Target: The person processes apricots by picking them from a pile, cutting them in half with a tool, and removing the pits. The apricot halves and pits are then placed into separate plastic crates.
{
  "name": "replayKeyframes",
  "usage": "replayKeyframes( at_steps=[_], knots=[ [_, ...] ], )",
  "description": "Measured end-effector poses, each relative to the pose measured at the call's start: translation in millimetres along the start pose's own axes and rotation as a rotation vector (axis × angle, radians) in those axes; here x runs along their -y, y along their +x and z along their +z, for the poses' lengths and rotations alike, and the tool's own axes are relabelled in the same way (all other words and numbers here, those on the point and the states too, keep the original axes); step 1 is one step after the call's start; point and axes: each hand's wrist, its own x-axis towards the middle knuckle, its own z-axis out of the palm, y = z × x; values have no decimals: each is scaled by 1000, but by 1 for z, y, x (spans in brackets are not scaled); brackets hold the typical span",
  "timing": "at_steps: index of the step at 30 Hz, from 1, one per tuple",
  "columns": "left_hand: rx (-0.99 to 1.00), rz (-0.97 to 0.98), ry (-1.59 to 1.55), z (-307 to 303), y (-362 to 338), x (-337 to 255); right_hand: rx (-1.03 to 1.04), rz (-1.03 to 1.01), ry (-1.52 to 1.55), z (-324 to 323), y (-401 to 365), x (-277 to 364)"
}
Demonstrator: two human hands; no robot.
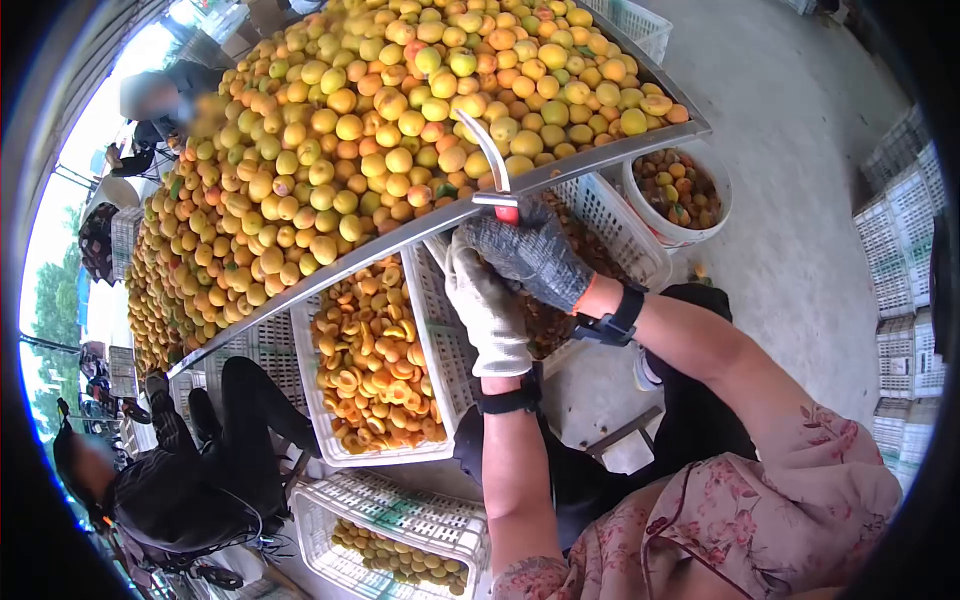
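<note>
My right hand (530,250), in a dark grey knitted glove, is closed on the red handle of a knife with a curved metal blade (486,146). The blade points up over the metal edge of a table (420,228) heaped with yellow-orange apricots (330,130). Close beside it on the left is my left hand (478,300), in a white glove, its fingers bent near the table edge; whatever they may hold is hidden. Below and left of my hands stands a white crate (312,380) of halved apricots (375,370).
Behind my hands is a white crate (640,250) of dark brown pieces, beside a white bucket (722,205) of fruit. Another crate (470,520) stands at the bottom. A person in black (190,490) sits at left. Crates (905,260) are stacked at right.
</note>
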Motion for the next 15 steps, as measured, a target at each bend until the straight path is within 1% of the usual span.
replayKeyframes(
  at_steps=[1,2,4,5,6,8,9,10,12,14,15],
  knots=[
    [-13,-118,-207,-1,0,4,-44,-47,-162,0,-4,-3],
    [-34,-239,-412,-4,-1,8,-44,-30,-151,-2,-5,-8],
    [-62,-278,-374,-7,2,3,-19,-293,-378,-10,2,-13],
    [-86,-310,-345,-8,5,1,69,-252,-408,-17,3,-10],
    [-87,-307,-342,-8,5,-2,71,-253,-405,-19,1,-8],
    [-176,-271,-393,-8,5,-7,103,-255,-714,-20,1,-2],
    [-184,-279,-399,-13,7,-9,112,-287,-597,-22,3,-7],
    [-168,-267,-272,-16,4,-27,113,-298,-601,-23,4,-6],
    [-294,-219,-294,-35,9,-42,10,-96,-610,-27,6,0],
    [-293,-117,-516,-62,17,-51,-5,-86,-642,-32,10,9],
    [-349,-138,-512,-79,18,-53,-38,-89,-660,-38,13,13]
  ],
)
